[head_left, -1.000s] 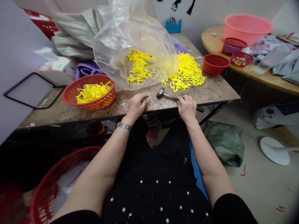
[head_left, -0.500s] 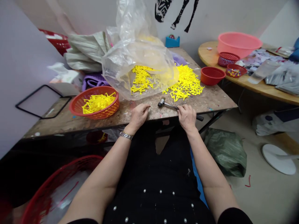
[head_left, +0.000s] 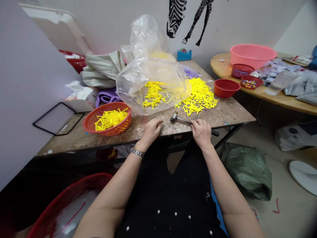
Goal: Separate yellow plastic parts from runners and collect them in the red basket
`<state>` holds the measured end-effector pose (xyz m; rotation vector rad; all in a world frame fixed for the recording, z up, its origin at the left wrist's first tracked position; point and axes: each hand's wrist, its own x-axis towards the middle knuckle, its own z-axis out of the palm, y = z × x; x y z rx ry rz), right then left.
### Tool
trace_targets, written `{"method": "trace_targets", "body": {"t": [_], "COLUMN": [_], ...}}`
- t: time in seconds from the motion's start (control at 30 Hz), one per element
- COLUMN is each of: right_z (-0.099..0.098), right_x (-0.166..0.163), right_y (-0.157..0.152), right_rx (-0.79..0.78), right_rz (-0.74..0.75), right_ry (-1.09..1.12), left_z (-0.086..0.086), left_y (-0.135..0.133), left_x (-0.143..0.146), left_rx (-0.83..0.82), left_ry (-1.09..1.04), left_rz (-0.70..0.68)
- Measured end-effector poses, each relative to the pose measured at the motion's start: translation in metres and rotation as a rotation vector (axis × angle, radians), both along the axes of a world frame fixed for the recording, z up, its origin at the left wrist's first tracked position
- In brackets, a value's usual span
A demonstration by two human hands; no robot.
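Observation:
My right hand point(head_left: 201, 133) is closed round the handle of a small hammer point(head_left: 182, 120). The hammer's metal head with dark ends lies toward the left, low over the table or on it; which, I cannot tell. My left hand point(head_left: 151, 132) rests at the table's front edge, thumb and fingers pinched together. Whatever those fingers hold, if anything, is too small to make out. Beyond the hammer spreads a heap of small yellow plastic pieces point(head_left: 199, 96). A clear plastic bag point(head_left: 153, 72) stands behind my left hand, with more yellow pieces in its mouth.
An orange basket point(head_left: 106, 119) of yellow pieces stands on the worktable point(head_left: 160, 127) at left. A red bowl point(head_left: 226, 88) sits at its right edge. Beside it, a round table point(head_left: 215, 62) bears a pink basin point(head_left: 254, 54). A green sack point(head_left: 246, 170) lies on the floor.
The camera view has shifted, so the scene sits lower and slightly further right. Both hands and the hammer keep nearly the same place on the table.

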<state>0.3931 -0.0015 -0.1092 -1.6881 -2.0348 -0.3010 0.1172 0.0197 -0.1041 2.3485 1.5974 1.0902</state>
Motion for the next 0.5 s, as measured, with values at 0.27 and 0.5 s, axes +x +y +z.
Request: {"method": "trace_targets", "body": {"t": [0.27,0.5], "right_z": [0.000,0.001], "right_x": [-0.001,-0.002], "right_y": [0.000,-0.002], "right_rx": [0.009,0.004], "right_rz": [0.001,-0.003], "right_ry": [0.000,0.006], "left_z": [0.024,0.048], "left_y": [0.028,0.080], "left_x": [-0.006,-0.011], "left_rx": [0.018,-0.144], "left_ry": [0.059,0.302], "left_rz": [0.104,0.375]}}
